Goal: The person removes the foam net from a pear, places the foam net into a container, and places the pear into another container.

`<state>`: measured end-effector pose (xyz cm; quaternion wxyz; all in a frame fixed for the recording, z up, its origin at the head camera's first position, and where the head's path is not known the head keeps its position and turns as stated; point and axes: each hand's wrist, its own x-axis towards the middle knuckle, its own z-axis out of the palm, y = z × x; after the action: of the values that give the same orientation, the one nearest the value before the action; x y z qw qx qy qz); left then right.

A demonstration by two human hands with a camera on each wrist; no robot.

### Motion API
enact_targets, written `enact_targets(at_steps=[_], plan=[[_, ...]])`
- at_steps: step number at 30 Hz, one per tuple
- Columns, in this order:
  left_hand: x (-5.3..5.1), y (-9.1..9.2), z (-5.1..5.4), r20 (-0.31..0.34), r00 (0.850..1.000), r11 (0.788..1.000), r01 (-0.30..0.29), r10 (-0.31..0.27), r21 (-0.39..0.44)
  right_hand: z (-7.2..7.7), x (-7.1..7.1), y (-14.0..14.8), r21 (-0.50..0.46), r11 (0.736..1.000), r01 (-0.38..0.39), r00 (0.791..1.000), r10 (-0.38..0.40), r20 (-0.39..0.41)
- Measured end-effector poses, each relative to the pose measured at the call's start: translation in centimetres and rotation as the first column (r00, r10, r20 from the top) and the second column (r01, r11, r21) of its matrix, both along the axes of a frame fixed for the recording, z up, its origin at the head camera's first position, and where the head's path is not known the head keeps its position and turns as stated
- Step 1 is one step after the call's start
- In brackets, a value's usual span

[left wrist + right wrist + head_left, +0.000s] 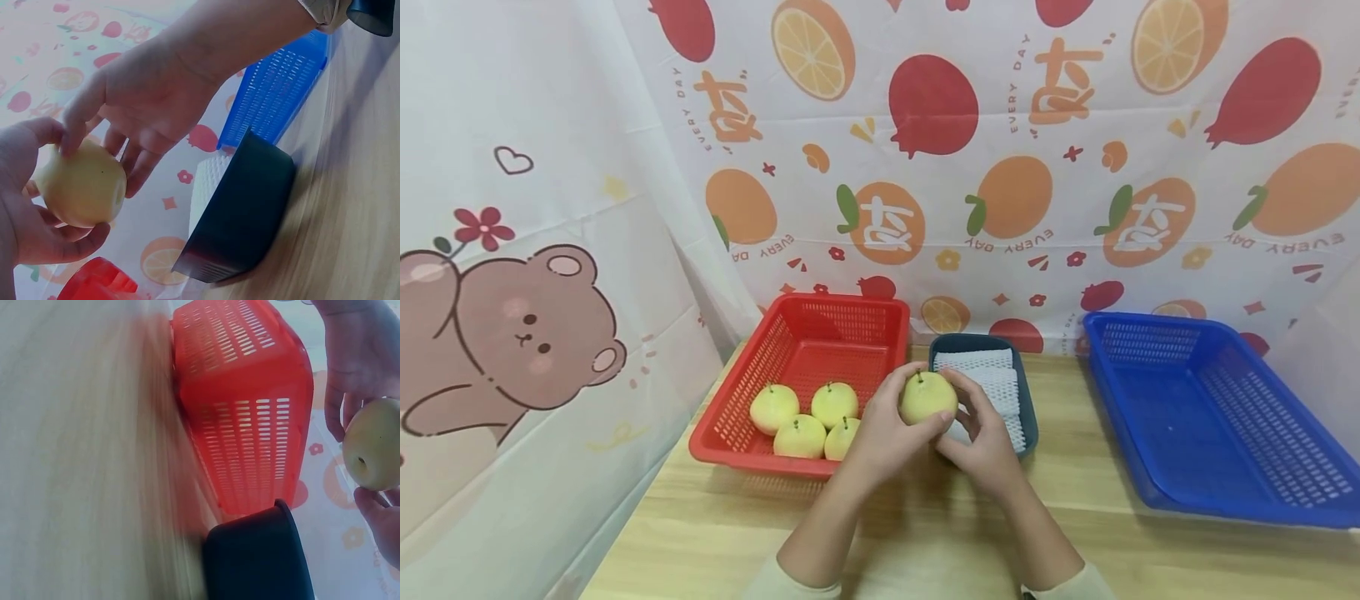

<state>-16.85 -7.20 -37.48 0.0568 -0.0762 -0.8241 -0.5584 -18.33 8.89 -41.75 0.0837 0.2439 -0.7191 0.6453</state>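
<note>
Both hands hold one round, pale yellow pear (928, 398) with a short stem, raised above the table between the red basket and the dark green tray. My left hand (883, 429) curls round its left side, thumb across the front. My right hand (985, 437) has thumb and fingertips against its right side, as the left wrist view also shows on the pear (81, 184). Several similar pears (799, 437) lie in the front of the red basket (722, 454), one partly hidden by my left wrist. White foam net sleeves (1000, 392) lie in the tray (1028, 425).
At the right stands a blue basket (1180, 450) with slotted sides and nothing visible inside. All the containers sit on a wood-grain table (1075, 492). Behind them hangs a fruit-printed cloth (940, 192); a bear-printed cloth (542, 333) hangs at the left.
</note>
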Motion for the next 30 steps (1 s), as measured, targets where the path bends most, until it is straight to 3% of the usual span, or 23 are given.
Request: enact_targets(at_steps=[7, 12, 17, 24, 30], plan=[[0.3, -0.3, -0.1, -0.024, 1.0, 1.0, 0.004, -0.004, 0.001, -0.2, 0.2, -0.8, -0.047, 0.997, 0.055, 0.996, -0.058, -0.068], [0.5, -0.5, 0.0, -0.094, 0.995, 0.999, -0.03, 0.027, -0.03, -0.3, 0.1, -1.4, -0.047, 0.99, 0.136, 0.983, -0.14, -0.12], [0.5, -1.1, 0.5, -0.096, 0.993, 0.992, -0.082, 0.072, -0.099, -0.2, -0.1, -2.4, -0.019, 0.983, 0.185, 0.967, -0.185, -0.177], [0.0, -3.1, 1.9, -0.131, 0.988, 0.977, -0.11, 0.087, -0.182, 0.4, -0.4, -4.9, -0.02, 0.984, 0.177, 0.966, -0.178, -0.185], [-0.6, -6.6, 3.4, -0.084, 0.991, 0.953, -0.121, 0.101, -0.277, 0.4, 0.0, -7.0, 0.002, 0.994, 0.106, 0.979, -0.104, -0.174]])
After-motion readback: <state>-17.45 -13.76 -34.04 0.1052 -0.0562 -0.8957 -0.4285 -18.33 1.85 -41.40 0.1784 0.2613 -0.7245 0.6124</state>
